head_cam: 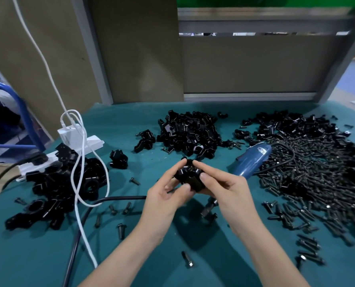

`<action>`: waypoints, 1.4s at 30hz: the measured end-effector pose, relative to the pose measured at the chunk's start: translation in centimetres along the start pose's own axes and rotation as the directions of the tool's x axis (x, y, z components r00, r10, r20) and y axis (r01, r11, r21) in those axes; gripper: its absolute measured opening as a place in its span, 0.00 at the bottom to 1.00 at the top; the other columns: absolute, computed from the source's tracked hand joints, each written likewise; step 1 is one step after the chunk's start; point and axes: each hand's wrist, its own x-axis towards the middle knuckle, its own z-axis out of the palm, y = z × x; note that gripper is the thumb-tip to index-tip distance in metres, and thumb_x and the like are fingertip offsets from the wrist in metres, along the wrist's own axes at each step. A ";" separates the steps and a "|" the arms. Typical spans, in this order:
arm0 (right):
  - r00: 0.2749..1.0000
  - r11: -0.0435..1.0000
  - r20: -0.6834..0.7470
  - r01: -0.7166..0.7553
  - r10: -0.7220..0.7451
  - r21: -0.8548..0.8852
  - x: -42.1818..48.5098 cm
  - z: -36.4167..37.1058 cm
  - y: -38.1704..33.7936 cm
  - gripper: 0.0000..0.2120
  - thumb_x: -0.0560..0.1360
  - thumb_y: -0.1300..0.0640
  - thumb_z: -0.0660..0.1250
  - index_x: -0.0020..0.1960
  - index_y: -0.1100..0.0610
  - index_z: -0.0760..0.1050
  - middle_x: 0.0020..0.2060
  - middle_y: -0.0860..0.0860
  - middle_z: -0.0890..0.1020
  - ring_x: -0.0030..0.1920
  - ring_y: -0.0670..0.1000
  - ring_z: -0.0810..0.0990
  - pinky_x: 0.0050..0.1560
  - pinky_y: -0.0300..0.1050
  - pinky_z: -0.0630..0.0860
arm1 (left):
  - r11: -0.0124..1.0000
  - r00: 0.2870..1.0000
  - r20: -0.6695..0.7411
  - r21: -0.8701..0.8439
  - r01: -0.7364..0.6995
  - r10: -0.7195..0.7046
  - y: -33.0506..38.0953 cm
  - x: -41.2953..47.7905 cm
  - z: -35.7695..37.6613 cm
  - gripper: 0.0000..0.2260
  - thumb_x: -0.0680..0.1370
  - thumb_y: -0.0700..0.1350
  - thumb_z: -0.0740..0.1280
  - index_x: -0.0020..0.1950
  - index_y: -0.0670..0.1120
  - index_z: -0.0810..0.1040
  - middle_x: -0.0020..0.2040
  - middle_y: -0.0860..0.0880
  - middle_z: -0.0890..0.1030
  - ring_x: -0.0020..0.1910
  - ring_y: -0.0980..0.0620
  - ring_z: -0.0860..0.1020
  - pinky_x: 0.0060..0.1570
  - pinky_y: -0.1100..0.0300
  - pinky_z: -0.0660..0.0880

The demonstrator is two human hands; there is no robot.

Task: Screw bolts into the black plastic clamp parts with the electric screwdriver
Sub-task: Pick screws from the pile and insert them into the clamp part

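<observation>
Both my hands hold one black plastic clamp part above the middle of the teal table. My left hand grips it from the left with thumb and fingers curled round it. From the right, my right hand pinches the same part. The blue electric screwdriver lies on the table just right of my hands, untouched, with its black cord running into the bolts. A big heap of black bolts spreads at the right. Loose bolts lie in front of me.
Piles of black clamp parts sit at the back centre, back right and left. A white power strip with white cables and a black cable crosses the left side. Cardboard panels wall the back.
</observation>
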 end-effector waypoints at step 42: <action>0.993 0.922 0.100 -0.012 0.055 -0.387 0.4 -1.2 0.4 0.16 0.69 0.63 0.76 0.44 0.41 0.84 0.45 0.39 0.84 0.46 0.41 0.82 0.52 0.36 0.75 | 0.962 0.958 0.119 0.114 0.248 -0.261 0.9 0.5 -1.7 0.15 0.69 0.38 0.72 0.55 0.47 0.82 0.50 0.45 0.85 0.49 0.49 0.84 0.45 0.61 0.79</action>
